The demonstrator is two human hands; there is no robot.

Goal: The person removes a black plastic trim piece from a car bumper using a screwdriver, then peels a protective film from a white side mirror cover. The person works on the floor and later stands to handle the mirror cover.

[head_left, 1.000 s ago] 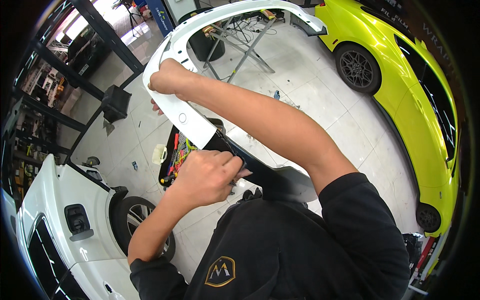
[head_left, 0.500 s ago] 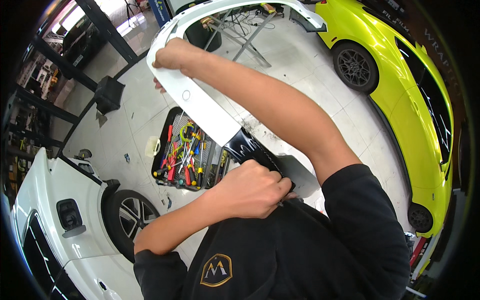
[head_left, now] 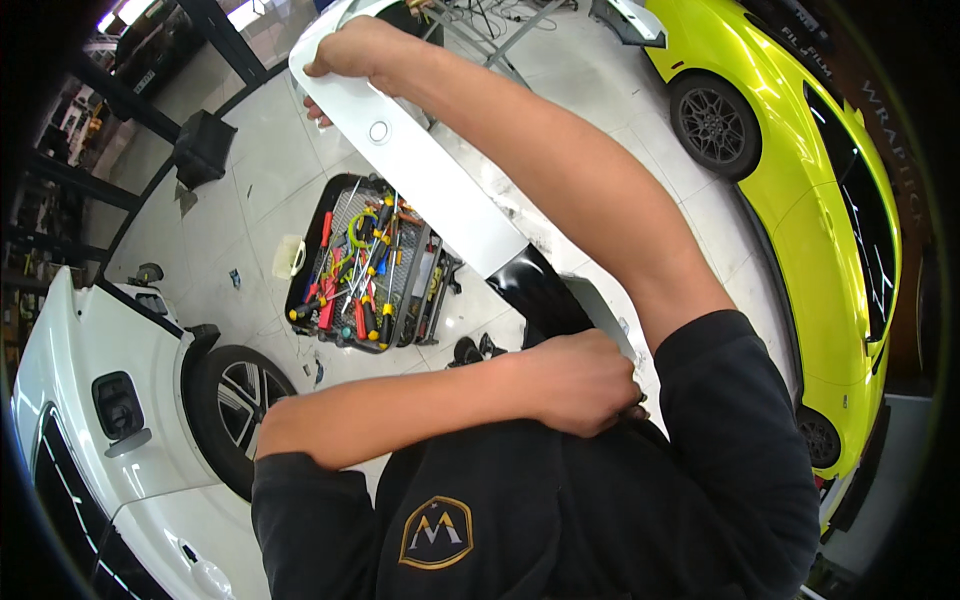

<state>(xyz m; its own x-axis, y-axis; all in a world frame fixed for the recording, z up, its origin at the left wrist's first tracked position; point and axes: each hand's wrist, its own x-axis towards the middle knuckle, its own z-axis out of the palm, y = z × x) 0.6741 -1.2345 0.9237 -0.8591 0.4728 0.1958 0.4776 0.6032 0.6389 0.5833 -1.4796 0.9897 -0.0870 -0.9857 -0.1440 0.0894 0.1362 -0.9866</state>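
A white curved car bumper panel [head_left: 450,200] runs diagonally across the upper middle, with a small round mark on its face. My right hand [head_left: 358,50] grips it near the top left, thumb on one side and fingertips showing under the far edge. From the panel's lower end stretches a piece of glossy black film [head_left: 535,290], pulled smooth and taut. My left hand [head_left: 590,380] is closed in a fist on the film's near end, in front of my chest. Part of the film is hidden behind that hand.
Below the panel stands a black tool tray [head_left: 330,200] full of screwdrivers and pliers, beside a small white container [head_left: 288,257]. A white car [head_left: 150,430] is at left, a lime-yellow car [head_left: 790,220] at right. A folding stand [head_left: 500,50] supports the bumper's far part.
My left hand has moved right, drawing the film from wrinkled to smooth. The right hand still grips the panel, and the whole view has shifted slightly.
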